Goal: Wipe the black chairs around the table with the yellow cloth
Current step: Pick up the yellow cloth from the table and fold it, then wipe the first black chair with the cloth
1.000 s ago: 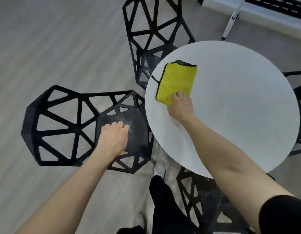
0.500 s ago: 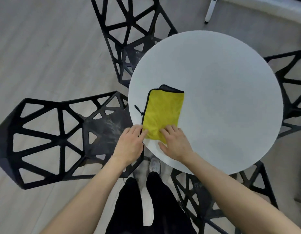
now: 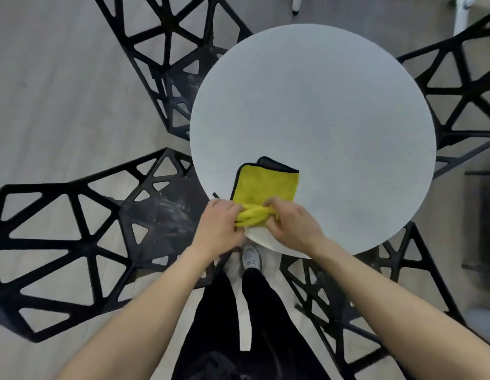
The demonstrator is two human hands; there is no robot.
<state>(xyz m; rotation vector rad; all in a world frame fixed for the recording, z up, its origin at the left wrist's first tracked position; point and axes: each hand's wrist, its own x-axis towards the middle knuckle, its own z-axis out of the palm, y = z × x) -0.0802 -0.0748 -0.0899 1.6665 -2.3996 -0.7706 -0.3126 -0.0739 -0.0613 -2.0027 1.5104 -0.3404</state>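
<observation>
The yellow cloth (image 3: 265, 185), edged in black, lies at the near edge of the round white table (image 3: 320, 111). Its near end is bunched up. My left hand (image 3: 219, 226) grips that bunched end from the left and my right hand (image 3: 293, 223) grips it from the right, both at the table's rim. A black lattice chair (image 3: 156, 215) with a dusty, streaked seat stands to my left. Another black chair (image 3: 172, 50) is at the far left of the table, one (image 3: 463, 105) at the right, and one (image 3: 334, 297) near my right arm.
My legs and one grey shoe (image 3: 250, 257) stand between the left chair and the near right chair. A white furniture leg (image 3: 296, 4) shows at the top. A dark object (image 3: 485, 215) sits at the right edge. Pale wood floor (image 3: 60, 91) spreads to the left.
The cloth has slid toward me to the table's near edge. My left hand left the chair seat and joined the right on the cloth; both now bunch its near end.
</observation>
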